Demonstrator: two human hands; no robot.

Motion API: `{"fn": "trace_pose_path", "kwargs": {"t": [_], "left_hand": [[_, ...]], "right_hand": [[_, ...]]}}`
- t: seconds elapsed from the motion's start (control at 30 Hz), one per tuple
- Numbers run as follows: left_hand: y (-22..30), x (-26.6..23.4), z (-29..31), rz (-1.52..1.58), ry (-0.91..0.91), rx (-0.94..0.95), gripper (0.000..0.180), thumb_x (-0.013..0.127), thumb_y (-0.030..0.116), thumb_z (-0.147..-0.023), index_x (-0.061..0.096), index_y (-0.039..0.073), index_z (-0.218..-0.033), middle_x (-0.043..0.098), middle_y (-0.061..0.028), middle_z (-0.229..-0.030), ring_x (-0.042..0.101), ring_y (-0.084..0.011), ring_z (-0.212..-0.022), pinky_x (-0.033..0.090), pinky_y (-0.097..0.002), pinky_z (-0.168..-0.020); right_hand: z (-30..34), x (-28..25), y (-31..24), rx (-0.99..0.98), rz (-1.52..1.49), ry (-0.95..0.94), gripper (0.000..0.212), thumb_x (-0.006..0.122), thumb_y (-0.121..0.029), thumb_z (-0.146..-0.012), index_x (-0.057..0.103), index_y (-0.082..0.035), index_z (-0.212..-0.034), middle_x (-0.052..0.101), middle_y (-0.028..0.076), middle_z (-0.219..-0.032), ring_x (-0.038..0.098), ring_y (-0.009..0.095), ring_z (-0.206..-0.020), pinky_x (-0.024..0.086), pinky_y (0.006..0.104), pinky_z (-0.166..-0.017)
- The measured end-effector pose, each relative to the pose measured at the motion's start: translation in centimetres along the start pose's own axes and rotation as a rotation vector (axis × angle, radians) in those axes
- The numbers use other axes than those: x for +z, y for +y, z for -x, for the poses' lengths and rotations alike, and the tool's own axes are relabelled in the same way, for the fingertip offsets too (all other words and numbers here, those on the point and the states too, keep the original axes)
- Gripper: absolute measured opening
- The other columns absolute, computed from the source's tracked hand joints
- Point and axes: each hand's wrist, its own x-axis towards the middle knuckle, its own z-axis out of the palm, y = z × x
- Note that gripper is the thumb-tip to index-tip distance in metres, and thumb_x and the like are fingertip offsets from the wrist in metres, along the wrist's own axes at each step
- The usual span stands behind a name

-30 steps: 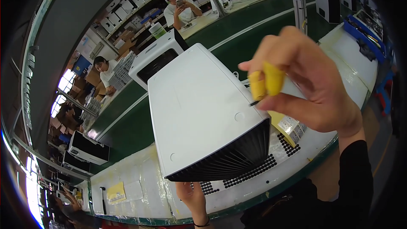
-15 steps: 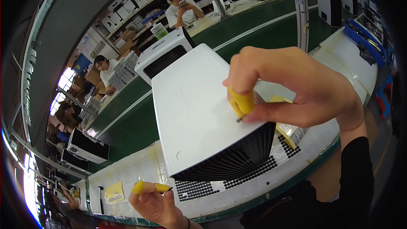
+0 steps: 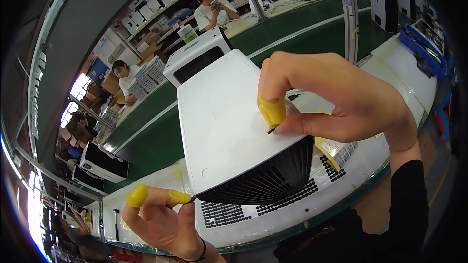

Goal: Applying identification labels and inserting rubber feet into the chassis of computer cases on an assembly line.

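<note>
A white box-shaped appliance (image 3: 224, 112) with a black slatted grille (image 3: 263, 178) lies in front of me, a shallow round recess showing near its left front corner. My right hand (image 3: 336, 100), wearing a yellow finger cot, pinches a small black pad (image 3: 271, 131) close over the white panel's right side. At the left front corner, my left hand (image 3: 165, 219) holds another small black pad (image 3: 193, 198) between thumb and a yellow-covered finger, next to the housing edge. Sheets of black round pads (image 3: 224, 215) lie on the bench below the grille. Contact with the panel cannot be made out.
Behind it stands another white appliance (image 3: 197, 58). A yellow packet (image 3: 336, 151) lies under my right hand. A blue tray (image 3: 424, 51) is far right, a dark-handled tool (image 3: 116, 224) at left. Across the green conveyor (image 3: 146, 136) sit several people. A metal post (image 3: 349, 19) rises beyond.
My left hand has moved up and left, bringing its pad to the appliance's left front corner. My right hand has shifted slightly left and down. The view has turned a little.
</note>
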Motion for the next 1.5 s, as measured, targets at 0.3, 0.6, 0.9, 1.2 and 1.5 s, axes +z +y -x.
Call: {"fn": "trace_pose_path", "kwargs": {"t": [0.3, 0.6, 0.9, 1.2, 1.5], "left_hand": [[-0.1, -1.5, 0.6, 0.061, -0.039, -0.033, 0.064, 0.064, 0.001, -0.080, 0.034, 0.001, -0.137, 0.053, -0.0087, -0.101, 0.053, -0.0147, -0.094, 0.040, -0.0250, -0.085], [0.2, -1.6, -0.1, 0.090, -0.090, 0.020, 0.060, 0.062, -0.001, -0.080, 0.036, 0.000, -0.134, 0.054, -0.0083, -0.101, 0.052, -0.0145, -0.092, 0.041, -0.0257, -0.083], [0.9, 0.0, -1.0, 0.062, 0.075, -0.118, 0.053, 0.075, 0.007, -0.074, 0.046, 0.002, -0.118, 0.060, -0.0091, -0.084, 0.046, -0.0125, -0.073, 0.033, -0.0260, -0.068], [1.7, -2.2, -2.2, -0.063, -0.136, -0.047, 0.049, 0.069, -0.003, -0.076, 0.049, -0.002, -0.121, 0.058, -0.0081, -0.095, 0.051, -0.0109, -0.079, 0.036, -0.0214, -0.071], [4.1, -2.5, -3.9, -0.283, -0.252, -0.093, 0.049, 0.074, -0.001, -0.074, 0.053, 0.001, -0.117, 0.062, -0.0088, -0.096, 0.052, -0.0097, -0.080, 0.036, -0.0229, -0.067]], "right_hand": [[-0.2, 0.1, 0.5, 0.030, -0.297, -0.087, 0.027, 0.067, 0.006, -0.078, 0.049, -0.001, -0.097, 0.051, 0.008, -0.093, 0.054, 0.016, -0.089, 0.044, 0.0302, -0.085], [-1.3, 0.5, -0.4, 0.125, -0.191, -0.081, 0.026, 0.067, 0.002, -0.080, 0.048, -0.002, -0.098, 0.052, 0.007, -0.090, 0.051, 0.016, -0.077, 0.042, 0.0289, -0.070], [-0.4, 0.9, -1.1, -0.075, -0.034, 0.028, 0.027, 0.069, 0.008, -0.073, 0.052, -0.004, -0.090, 0.058, 0.008, -0.086, 0.058, 0.022, -0.079, 0.049, 0.0323, -0.070], [1.6, 2.1, -2.4, -0.228, 0.188, 0.205, 0.016, 0.065, -0.004, -0.072, 0.050, -0.006, -0.069, 0.065, 0.007, -0.087, 0.068, 0.024, -0.071, 0.055, 0.0502, -0.085], [1.3, 3.8, -2.9, -0.165, 0.092, 0.255, 0.018, 0.066, 0.007, -0.073, 0.054, -0.007, -0.072, 0.060, 0.008, -0.087, 0.065, 0.022, -0.074, 0.052, 0.0524, -0.091]]}}
